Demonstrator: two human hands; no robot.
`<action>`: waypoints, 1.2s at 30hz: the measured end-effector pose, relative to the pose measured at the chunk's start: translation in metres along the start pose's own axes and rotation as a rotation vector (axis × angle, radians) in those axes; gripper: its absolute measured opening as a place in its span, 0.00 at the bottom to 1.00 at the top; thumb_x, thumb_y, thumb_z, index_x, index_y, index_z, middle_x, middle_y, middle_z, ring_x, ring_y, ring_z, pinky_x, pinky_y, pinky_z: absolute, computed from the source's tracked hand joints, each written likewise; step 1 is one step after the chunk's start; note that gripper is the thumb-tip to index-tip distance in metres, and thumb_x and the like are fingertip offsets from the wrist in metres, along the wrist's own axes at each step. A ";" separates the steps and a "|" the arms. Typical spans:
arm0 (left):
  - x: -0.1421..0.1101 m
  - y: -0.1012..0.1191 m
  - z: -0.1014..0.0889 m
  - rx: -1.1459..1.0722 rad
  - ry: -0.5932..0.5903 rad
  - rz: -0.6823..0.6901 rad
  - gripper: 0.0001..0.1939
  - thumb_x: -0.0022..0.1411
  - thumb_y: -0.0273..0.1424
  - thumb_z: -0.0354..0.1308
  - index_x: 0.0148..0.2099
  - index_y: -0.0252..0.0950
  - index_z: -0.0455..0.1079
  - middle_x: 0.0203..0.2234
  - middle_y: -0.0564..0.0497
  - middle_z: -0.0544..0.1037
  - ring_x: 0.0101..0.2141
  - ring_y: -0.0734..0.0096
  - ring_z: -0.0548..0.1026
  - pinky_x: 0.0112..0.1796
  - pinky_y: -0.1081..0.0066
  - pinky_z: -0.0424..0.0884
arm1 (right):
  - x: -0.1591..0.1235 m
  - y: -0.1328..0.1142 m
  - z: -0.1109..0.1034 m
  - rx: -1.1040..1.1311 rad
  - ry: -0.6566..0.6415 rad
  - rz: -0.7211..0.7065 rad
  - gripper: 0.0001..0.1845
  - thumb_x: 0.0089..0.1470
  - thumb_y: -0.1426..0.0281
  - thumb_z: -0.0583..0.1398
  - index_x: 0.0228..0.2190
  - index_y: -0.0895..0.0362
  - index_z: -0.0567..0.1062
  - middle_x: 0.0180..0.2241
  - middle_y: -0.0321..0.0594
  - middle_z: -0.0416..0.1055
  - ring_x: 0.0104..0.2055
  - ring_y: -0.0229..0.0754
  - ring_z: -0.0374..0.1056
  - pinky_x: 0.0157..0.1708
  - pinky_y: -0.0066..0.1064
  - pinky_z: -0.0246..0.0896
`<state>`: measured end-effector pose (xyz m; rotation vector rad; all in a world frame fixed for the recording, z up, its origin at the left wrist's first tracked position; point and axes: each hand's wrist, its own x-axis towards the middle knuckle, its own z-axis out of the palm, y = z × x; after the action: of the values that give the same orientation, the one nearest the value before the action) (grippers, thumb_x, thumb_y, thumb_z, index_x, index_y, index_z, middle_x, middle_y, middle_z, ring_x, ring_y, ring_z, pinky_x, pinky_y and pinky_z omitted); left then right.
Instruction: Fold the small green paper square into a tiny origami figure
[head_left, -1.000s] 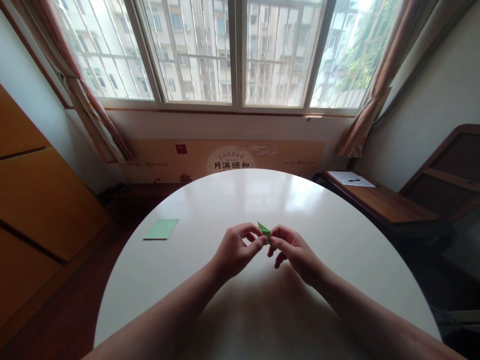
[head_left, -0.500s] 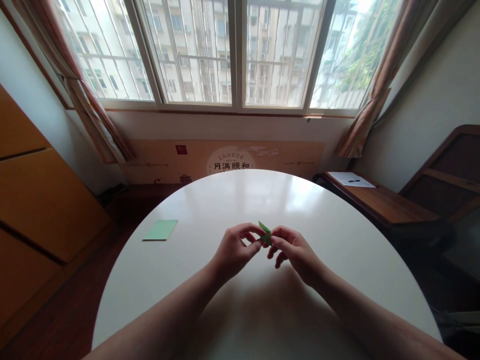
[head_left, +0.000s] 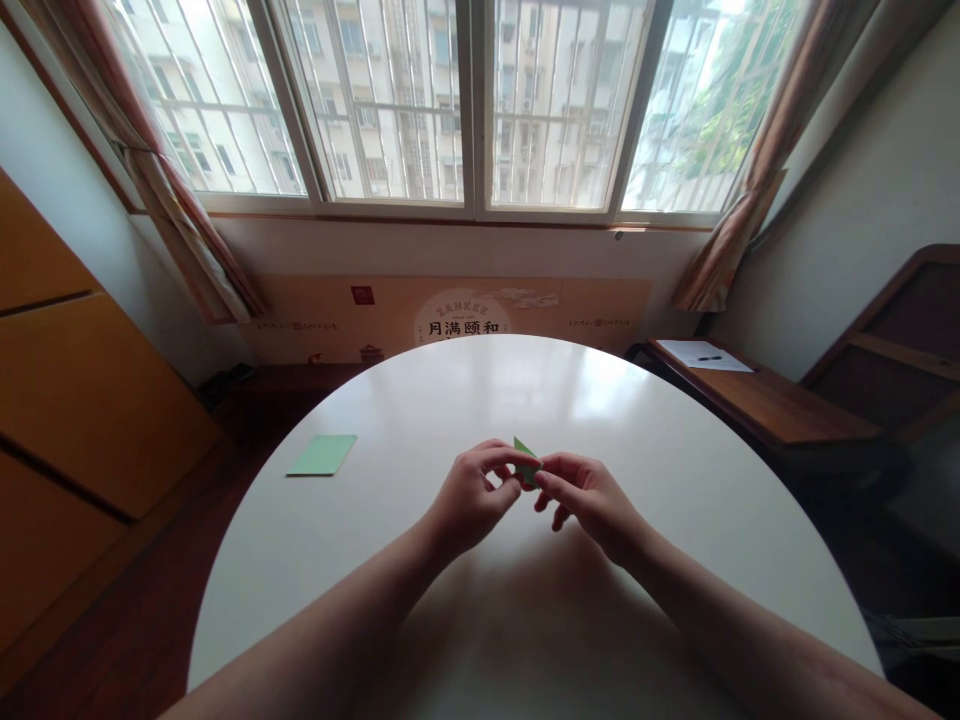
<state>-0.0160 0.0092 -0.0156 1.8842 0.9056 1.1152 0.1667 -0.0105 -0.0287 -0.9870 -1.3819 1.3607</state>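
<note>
A small piece of folded green paper [head_left: 528, 473] is held up between my two hands above the round white table [head_left: 420, 400]. My left hand [head_left: 480, 490] pinches it from the left, with the index finger laid across its front. From the right, my right hand [head_left: 581, 490] grips its edge between thumb and index finger, the other fingers curled below. A pointed green corner sticks up over my left fingers. The rest of the folds are mostly hidden by the fingertips.
A stack of light green square paper [head_left: 322, 455] lies at the table's left. Right of the table, a wooden bench [head_left: 787, 410] carries a white sheet [head_left: 694, 354] with a dark pen on it. An orange-brown cabinet [head_left: 97, 400] stands left; a barred window is ahead.
My left index finger has moved further across the green paper, toward the right fingertips. The paper's raised point has turned slightly and looks broader. Both hands stay in nearly the same place.
</note>
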 end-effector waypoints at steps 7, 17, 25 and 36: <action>0.002 0.001 -0.001 -0.055 -0.009 -0.049 0.14 0.55 0.21 0.56 0.42 0.33 0.78 0.34 0.47 0.80 0.30 0.70 0.76 0.22 0.77 0.72 | 0.000 -0.001 0.000 0.028 0.010 0.044 0.18 0.52 0.56 0.66 0.36 0.59 0.81 0.31 0.45 0.77 0.30 0.42 0.71 0.20 0.26 0.63; 0.001 0.004 -0.003 -0.004 0.005 -0.044 0.10 0.59 0.28 0.61 0.44 0.33 0.77 0.34 0.46 0.82 0.31 0.66 0.79 0.24 0.74 0.75 | 0.000 -0.003 -0.002 0.160 0.017 0.107 0.19 0.52 0.55 0.66 0.37 0.58 0.82 0.36 0.48 0.78 0.32 0.43 0.72 0.21 0.26 0.63; 0.002 0.003 -0.004 -0.011 0.000 -0.047 0.11 0.59 0.28 0.61 0.45 0.33 0.77 0.36 0.45 0.82 0.33 0.65 0.79 0.23 0.75 0.74 | 0.000 -0.002 -0.003 0.174 0.020 0.117 0.20 0.52 0.54 0.67 0.37 0.58 0.82 0.35 0.48 0.78 0.32 0.44 0.73 0.21 0.26 0.62; 0.003 0.006 -0.002 -0.128 -0.013 -0.156 0.12 0.57 0.31 0.64 0.43 0.31 0.76 0.34 0.43 0.81 0.32 0.65 0.77 0.20 0.76 0.73 | -0.001 -0.003 -0.001 0.159 0.009 0.105 0.22 0.50 0.52 0.67 0.37 0.58 0.82 0.34 0.48 0.78 0.33 0.45 0.74 0.21 0.27 0.62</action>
<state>-0.0157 0.0095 -0.0084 1.6855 0.9351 1.0403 0.1683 -0.0110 -0.0253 -0.9693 -1.2094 1.5175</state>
